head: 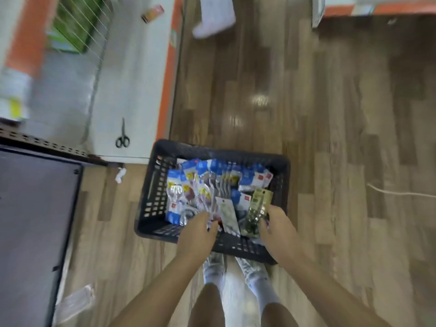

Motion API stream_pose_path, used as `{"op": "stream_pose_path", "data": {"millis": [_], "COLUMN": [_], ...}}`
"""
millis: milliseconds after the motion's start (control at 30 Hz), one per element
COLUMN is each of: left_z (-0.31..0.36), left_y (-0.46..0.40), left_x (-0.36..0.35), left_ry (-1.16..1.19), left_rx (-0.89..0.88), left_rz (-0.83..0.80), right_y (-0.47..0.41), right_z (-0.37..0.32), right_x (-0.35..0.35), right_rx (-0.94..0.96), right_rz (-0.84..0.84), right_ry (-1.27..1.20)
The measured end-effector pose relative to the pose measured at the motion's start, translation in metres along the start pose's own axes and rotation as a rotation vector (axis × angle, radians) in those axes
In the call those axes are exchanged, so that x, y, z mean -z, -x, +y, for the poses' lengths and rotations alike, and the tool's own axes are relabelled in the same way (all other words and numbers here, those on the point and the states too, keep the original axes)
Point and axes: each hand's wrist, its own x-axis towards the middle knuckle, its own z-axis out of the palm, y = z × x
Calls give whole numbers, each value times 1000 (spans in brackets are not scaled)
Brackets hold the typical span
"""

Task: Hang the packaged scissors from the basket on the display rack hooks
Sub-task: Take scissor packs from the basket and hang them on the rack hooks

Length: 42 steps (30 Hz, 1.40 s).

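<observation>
View: looking straight down from the head at two bare arms reaching into a basket on a wooden floor; the picture is motion-blurred.

Basket: a black slotted plastic basket (153,204) sits on the floor just ahead of the person's feet, packed with blue-carded packaged scissors (212,180).

Right hand: the right hand (278,230) is over the basket's near right corner, fingers curled around the lower end of a yellow-green carded pack (258,206).

Held pack, long axis: it runs away from the person, tilted a little to the right, with its hang-hole end farthest from the grip.

Left hand: the left hand (198,230) is over the near middle of the basket, fingers bent down into the packs; blur hides whether it grips one.

White pack: a pale carded pack (226,213) lies between the two hands, also lengthwise away from the person.

Nearer hand: the right hand already has a pack; the left touches the heap.

Rack: a dark perforated panel edge (42,142) shows at far left; no hooks are visible, so the pack probably has to travel up and leftwards.

Loose scissors: an unpackaged black pair (122,136) lies on a white shelf base (132,90) left of the basket.
</observation>
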Motion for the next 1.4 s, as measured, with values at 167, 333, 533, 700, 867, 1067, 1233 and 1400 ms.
{"op": "stream_pose_path", "data": {"millis": [167, 333, 533, 700, 867, 1067, 1233, 1400], "left_z": [-59, -93, -94, -85, -84, -96, -116, -126], "left_y": [-60, -120, -192, -231, -247, -223, -198, -197], "left_x": [-76, -143, -216, -249, -248, -237, -213, -171], "left_ry": [-25, 93, 295, 330, 316, 584, 799, 888], "left_rx": [110, 194, 189, 286, 391, 407, 556, 512], "left_rz": [-80, -123, -202, -116, -72, -45, 42, 114], "right_y": [-35, -88, -153, -175, -175, -167, -160, -154], "right_z": [57, 98, 129, 146, 152, 138, 121, 96], "right_x": [-80, -145, -194, -208, -216, -201, -189, -172], "right_rx": [-108, -254, -424, -465, -464, -419, -426, -293], "right_rz": [-47, 29, 155, 208, 275, 349, 195, 139], "right_ry": [-62, -145, -144, -133, -220, -246, -458, -516]}}
